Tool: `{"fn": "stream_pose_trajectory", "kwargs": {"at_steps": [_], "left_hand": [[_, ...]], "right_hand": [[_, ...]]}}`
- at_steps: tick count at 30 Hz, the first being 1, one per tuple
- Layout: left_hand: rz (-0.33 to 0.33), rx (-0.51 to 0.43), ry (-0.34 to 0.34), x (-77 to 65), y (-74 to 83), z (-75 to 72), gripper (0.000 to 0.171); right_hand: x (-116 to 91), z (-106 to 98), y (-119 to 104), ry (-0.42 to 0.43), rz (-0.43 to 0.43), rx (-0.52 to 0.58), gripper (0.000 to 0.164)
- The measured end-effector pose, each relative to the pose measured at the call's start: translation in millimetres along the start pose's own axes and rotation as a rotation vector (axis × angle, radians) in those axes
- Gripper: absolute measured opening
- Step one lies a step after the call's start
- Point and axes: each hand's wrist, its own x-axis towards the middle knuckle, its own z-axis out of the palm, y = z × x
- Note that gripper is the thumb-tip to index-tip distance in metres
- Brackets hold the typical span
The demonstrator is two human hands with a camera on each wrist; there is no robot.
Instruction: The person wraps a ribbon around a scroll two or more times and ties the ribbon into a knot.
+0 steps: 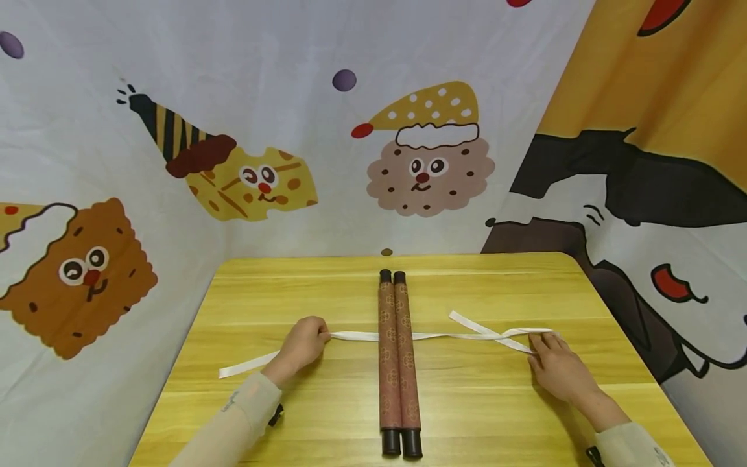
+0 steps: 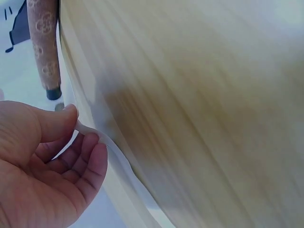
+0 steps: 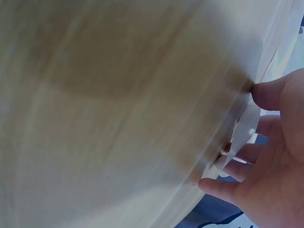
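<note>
Head view, main entry: one long flat white fabric-looking ribbon (image 1: pixel 356 336), laid left to right across a yellow wood-grain table (image 1: pixel 478 415).

Item two: a pair of slim reddish-brown scroll-like rods (image 1: pixel 389 363), pale-patterned with black ends, lying side by side, their length pointing away from the person. I log the axes as nearly at right angles. The ribbon disappears at one flank of the rods and reappears at the other, nothing white showing over them; I judge it runs underneath.

Item three: left hand (image 1: pixel 303 342), pale-cuffed, left of the rods and the nearer of the two. Thumb and fingertips are closed together in a pinch on the ribbon, confirmed from the left wrist; a loose tail slants out beyond, toward the table's left side.

Item four: right hand (image 1: pixel 557 368), pale-cuffed, well apart from the rods on their right. By the right wrist view I record bent, spread fingers with the thumb standing off from them; ribbon lies against the fingertips, no firm pinch visible to me. From there the strip doubles back, crosses itself between hand and rods, and ends in a free tip on the far side.

Governing relation, my judgement: both hands sit on the ribbon's line, rods between, leftward reach shorter.
</note>
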Motion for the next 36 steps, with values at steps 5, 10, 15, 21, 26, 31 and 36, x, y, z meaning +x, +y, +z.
{"fn": "stream_pose_trajectory", "kwargs": {"at_steps": [5, 10, 15, 21, 26, 31, 36], "left_hand": [[-0.023, -0.005, 0.028, -1.9, -9.3, -9.6, 0.016], [-0.043, -0.006, 0.061, -2.3, -21.4, -18.1, 0.015], [-0.069, -0.015, 0.069, -4.2, -32.0, -25.4, 0.015], [-0.080, -0.041, 0.092, -3.0, -42.2, -29.5, 0.014], [-0.086, -0.073, 0.115, -1.0, -44.1, -31.1, 0.013], [-0.068, -0.074, 0.129, 0.2, -45.5, -33.4, 0.012], [-0.056, -0.027, 0.150, -0.2, -48.2, -35.6, 0.011]], "right_hand": [[-1, 0, 1, -0.062, 0.038, 0.014, 0.053], [0, 0, 0, -0.091, 0.060, 0.010, 0.053], [0, -2, -2, -0.091, 0.064, 0.007, 0.053], [1, -3, -3, -0.090, 0.065, 0.012, 0.053], [1, -3, -2, -0.094, 0.068, 0.017, 0.052], [1, -2, 0, -0.094, 0.064, 0.025, 0.053], [2, -3, 3, -0.096, 0.064, 0.039, 0.054]]}}
